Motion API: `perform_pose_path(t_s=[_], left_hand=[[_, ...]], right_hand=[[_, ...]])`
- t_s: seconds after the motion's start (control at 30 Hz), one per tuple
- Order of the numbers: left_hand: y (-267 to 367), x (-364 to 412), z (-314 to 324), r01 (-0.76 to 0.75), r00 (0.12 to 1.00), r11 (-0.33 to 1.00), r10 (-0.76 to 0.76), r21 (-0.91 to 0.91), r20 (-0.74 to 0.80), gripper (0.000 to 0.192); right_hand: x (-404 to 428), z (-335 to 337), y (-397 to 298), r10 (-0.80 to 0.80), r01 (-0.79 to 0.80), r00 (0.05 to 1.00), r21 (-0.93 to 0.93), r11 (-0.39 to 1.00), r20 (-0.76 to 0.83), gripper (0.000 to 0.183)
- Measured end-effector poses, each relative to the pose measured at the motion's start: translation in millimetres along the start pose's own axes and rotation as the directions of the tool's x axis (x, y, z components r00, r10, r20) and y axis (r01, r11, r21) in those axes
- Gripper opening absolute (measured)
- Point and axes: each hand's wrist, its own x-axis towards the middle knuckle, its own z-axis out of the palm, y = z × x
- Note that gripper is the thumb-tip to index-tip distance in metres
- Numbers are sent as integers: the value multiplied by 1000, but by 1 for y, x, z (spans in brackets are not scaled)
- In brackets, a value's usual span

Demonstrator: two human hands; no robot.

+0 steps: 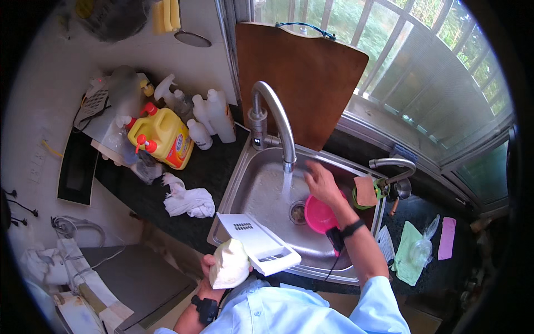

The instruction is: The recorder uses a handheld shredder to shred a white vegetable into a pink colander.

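A large pale peeled vegetable (230, 264) is gripped in my left hand (207, 264), just in front of the sink's near edge. Against it leans a white plastic grater (259, 242), its slotted end toward me and its far end over the sink; whether my left fingers also hold it is hidden. My right hand (323, 183) reaches over the basin with nothing visible in it, fingers apart, just right of the tap spout. Water runs from the curved metal tap (273, 106) into the steel sink (260, 192). Below my right wrist sits a pink plastic basin (318, 213), partly covered by the forearm.
On the dark counter at left stand a yellow pump jug (169, 137), several white bottles (221, 117) and a crumpled white cloth (190, 198). A wooden board (292, 79) leans behind the tap. Right of the sink lie a green cloth (406, 254) and a pink cloth (447, 238).
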Motion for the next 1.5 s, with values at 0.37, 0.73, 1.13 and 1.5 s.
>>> perform_pose_path(t_s=[0.37,0.73,1.13,1.5], left_hand=[[-6,-10,-13,-33,998,999,31,-28,-55,81],[-1,-7,-4,18,999,1000,-18,8,-36,84],[-4,14,15,97,995,994,-97,59,-4,84],[-1,-2,13,101,995,991,-98,88,-29,84]], right_hand=[[93,19,-61,-66,-7,968,292,957,242,56],[-11,-13,-6,35,-35,999,-307,951,-6,21],[-241,16,160,691,-676,721,-173,717,48,61],[-163,99,64,603,-673,713,109,731,358,22]])
